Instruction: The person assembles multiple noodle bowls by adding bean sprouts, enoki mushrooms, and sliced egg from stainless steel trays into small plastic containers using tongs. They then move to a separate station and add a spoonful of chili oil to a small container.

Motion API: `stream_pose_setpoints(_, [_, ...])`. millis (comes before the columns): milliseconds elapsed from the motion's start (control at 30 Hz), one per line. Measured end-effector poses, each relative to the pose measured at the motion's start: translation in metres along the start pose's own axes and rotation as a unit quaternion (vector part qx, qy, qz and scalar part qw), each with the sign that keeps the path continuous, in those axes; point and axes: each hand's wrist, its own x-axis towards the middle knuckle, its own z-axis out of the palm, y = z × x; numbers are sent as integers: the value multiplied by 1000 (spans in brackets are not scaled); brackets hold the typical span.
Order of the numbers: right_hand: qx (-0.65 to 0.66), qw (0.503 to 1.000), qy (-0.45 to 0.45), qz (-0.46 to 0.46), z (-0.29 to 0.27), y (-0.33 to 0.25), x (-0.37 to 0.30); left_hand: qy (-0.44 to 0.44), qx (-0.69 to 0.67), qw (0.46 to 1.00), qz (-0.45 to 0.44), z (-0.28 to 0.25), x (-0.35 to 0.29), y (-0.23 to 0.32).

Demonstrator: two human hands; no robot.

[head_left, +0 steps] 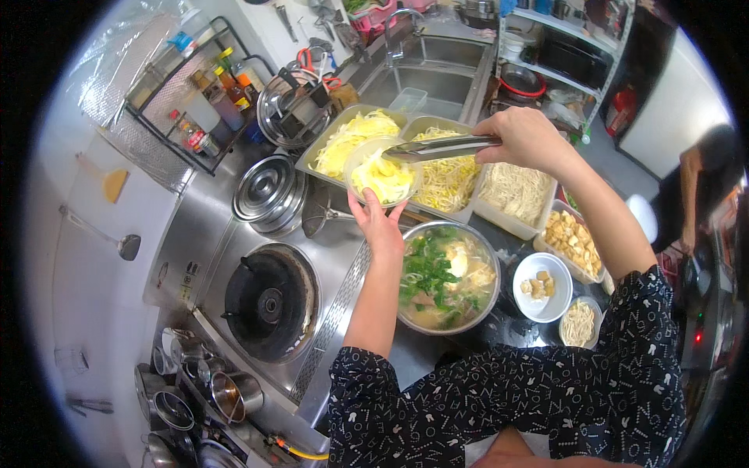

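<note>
At the far left, a ladle hangs on the wall, and right of it sits a round black burner. Next come stacked metal lids, just beside a tray holding yellow-white shreds. In front of that tray, the left hand holds up a clear bowl of similar shreds, its grip closed around the bowl's near side. Metal tongs reach over the bowl, their tips at the shreds; whether they pinch any, I cannot tell. Below, a large metal bowl of broth with green leaves stands on the bench, near a tray of bean sprouts. Pale strands fill the next tray; above it, the right hand has its grip closed on the tongs' rear end. Farther right are a white bowl holding a few chunks, a tub of tan cubes and a small bowl of whitish strips. Another person's arm shows at the right.
</note>
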Motion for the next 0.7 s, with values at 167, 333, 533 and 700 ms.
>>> stream_pose_setpoints(167, [87,993,76,1,29,-12,48,57,-19,998,4,-36,28,14])
stream_pose_setpoints(333, [20,994,50,91,50,-25,98,82,-26,995,-52,-66,50,10])
stream_pose_setpoints(533, [-71,991,87,78,38,36,53,47,-101,980,-167,-65,66,4])
stream_pose_setpoints(700, [-168,975,9,143,8,98,-29,11,-42,987,-156,-26,24,24])
